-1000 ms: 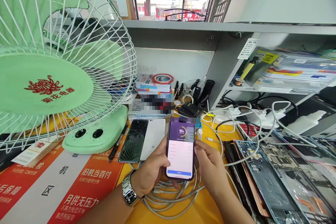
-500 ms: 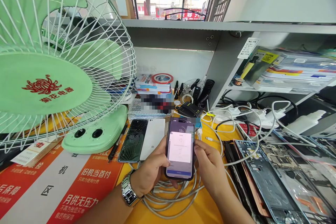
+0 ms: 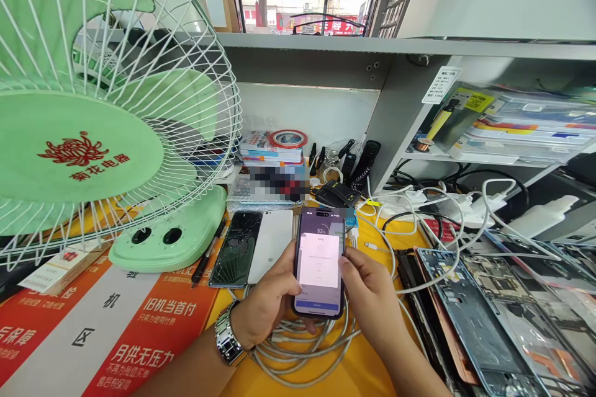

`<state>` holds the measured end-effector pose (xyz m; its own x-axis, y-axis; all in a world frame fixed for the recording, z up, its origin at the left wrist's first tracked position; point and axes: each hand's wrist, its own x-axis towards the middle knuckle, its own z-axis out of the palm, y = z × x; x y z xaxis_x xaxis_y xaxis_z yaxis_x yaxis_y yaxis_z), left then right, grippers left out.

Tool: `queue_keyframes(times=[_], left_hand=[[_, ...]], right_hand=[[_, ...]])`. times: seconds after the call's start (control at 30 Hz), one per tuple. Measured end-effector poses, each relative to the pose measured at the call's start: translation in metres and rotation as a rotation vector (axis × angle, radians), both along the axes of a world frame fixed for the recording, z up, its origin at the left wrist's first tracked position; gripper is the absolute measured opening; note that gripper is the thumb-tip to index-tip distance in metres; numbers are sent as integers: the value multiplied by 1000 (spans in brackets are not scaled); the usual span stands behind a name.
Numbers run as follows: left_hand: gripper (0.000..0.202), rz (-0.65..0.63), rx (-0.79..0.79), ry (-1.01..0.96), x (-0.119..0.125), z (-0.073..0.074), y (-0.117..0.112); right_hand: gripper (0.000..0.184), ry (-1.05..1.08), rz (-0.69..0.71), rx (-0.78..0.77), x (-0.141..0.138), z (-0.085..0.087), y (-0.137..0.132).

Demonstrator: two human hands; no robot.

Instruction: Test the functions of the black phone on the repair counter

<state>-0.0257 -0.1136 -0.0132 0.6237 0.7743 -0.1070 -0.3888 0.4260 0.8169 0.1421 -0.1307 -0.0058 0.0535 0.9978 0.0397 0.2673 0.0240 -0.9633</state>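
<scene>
A smartphone [image 3: 318, 267] is held upright in the middle of the view, its lit screen showing a white pop-up box and "52%" above it. My left hand [image 3: 272, 294], with a metal watch [image 3: 229, 336] on its wrist, grips the lower left side, thumb along the front edge. On the right side, my right hand [image 3: 367, 279] closes about the edge, and its thumb reaches over the screen's border. Its other fingers are partly hidden. Coiled pale cables [image 3: 302, 372] lie below the phone. A cracked dark phone [image 3: 235, 248] and a white phone [image 3: 270, 245] rest to its left.
A green fan [image 3: 93, 142] takes up the left side. Opened phone parts [image 3: 479, 316] are piled at the right, with tangled white cables [image 3: 459, 217] behind. Books [image 3: 270, 152] and a roll of tape [image 3: 287, 138] stand at the back, under a grey shelf [image 3: 307, 43].
My right thumb has moved left, from beside the phone onto the right border of its screen. My left hand and the phone have stayed in place.
</scene>
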Motion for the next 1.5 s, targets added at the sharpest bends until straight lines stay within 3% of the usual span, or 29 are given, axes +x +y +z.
queue_keyframes(times=[0.73, 1.03, 1.5], left_hand=[[73, 11, 1, 16, 0, 2, 0], [76, 1, -3, 13, -1, 0, -1], [74, -9, 12, 5, 0, -1, 0]], right_hand=[[24, -74, 6, -6, -4, 1, 1], [30, 89, -14, -17, -2, 2, 0], [31, 93, -35, -40, -2, -4, 1]])
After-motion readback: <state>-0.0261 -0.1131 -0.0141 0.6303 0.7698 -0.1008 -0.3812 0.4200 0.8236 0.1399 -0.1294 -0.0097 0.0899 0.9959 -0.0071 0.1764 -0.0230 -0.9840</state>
